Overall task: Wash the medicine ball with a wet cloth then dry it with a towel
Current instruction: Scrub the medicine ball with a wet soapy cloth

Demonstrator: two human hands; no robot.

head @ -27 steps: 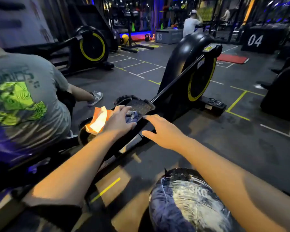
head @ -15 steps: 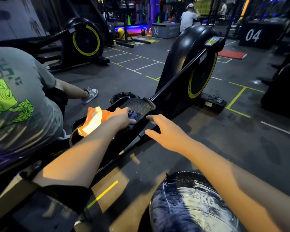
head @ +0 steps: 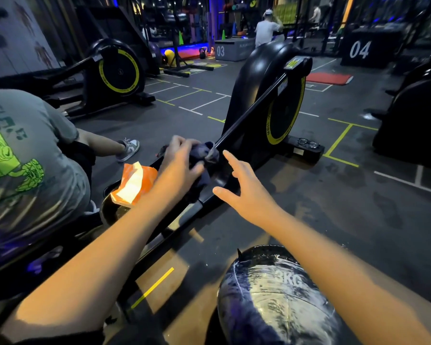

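Your left hand (head: 182,163) grips a dark cloth (head: 203,151) above the rail of a black rower (head: 266,100), fingers curled round the bunched fabric, which is lifted off the footplate. Your right hand (head: 246,192) reaches in just beside it, fingers spread apart and holding nothing, the fingertips near the cloth's hanging corner but whether they touch is unclear. The ball (head: 276,297), black and marked "KG" in pale letters, sits at the bottom of the view under your right forearm, its surface wet and streaked with suds. An orange bag (head: 132,183) lies on the rower just left of your left wrist. A person in a grey shirt (head: 28,165) sits at far left, back to you, one sneaker (head: 128,149) out on the dark floor (head: 358,207). A pair of glasses (head: 307,143) rests on the rower's foot. Boxes marked 03 (head: 232,49) and 04 (head: 366,49) stand behind.
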